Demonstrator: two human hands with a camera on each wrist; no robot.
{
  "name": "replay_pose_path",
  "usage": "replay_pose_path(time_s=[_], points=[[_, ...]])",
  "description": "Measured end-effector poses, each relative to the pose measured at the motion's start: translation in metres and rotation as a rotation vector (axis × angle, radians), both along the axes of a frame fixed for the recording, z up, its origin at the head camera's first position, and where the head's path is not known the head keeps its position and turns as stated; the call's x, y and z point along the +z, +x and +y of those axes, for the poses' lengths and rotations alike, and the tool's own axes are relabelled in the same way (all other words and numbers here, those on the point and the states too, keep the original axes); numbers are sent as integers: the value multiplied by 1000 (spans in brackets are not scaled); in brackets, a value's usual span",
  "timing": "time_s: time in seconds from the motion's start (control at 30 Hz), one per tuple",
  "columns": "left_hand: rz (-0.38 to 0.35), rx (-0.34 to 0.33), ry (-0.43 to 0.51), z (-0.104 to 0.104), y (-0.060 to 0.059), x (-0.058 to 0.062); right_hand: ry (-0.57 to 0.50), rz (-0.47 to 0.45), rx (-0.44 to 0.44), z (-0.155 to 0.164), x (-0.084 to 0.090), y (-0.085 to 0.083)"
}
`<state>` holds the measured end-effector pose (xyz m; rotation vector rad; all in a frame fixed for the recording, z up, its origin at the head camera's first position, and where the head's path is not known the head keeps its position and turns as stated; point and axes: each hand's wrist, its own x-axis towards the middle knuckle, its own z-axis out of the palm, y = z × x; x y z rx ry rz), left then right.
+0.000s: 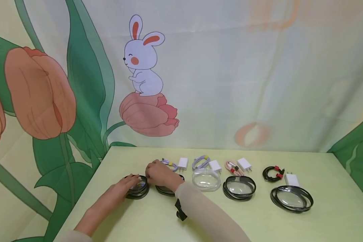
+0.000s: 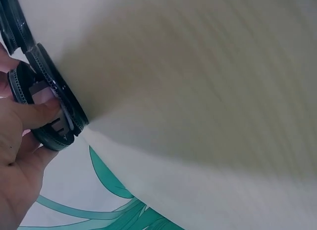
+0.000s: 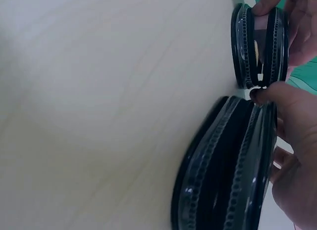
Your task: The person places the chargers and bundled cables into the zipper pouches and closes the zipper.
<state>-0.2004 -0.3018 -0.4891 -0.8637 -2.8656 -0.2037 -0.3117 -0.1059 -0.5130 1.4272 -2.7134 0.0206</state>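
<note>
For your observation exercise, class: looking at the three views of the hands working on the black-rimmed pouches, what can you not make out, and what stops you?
- Contents of the left pouch: head view, covered by the left hand.
- Second pouch: head view, mostly hidden by the right hand.
- What the right-hand fingers pinch: right wrist view, too small.
- Left pouch in left wrist view: cut off by the frame's edge, blurred.
</note>
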Motion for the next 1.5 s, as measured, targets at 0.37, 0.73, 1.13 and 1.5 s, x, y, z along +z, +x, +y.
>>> replay_pose_path(time_s=[0.37,0.73,1.13,1.5], points=[[55,-27,35,-2,2,-4,-8,-22,-32,5,5,9],[74,5,-105,9,4,-2,-68,75,-61,10,-1,10],[90,23,-11,10,6,-6,-165,-109,-109,10,1,15],[72,37,52,6,7,-7,-136,-185,-99,6,5,13]])
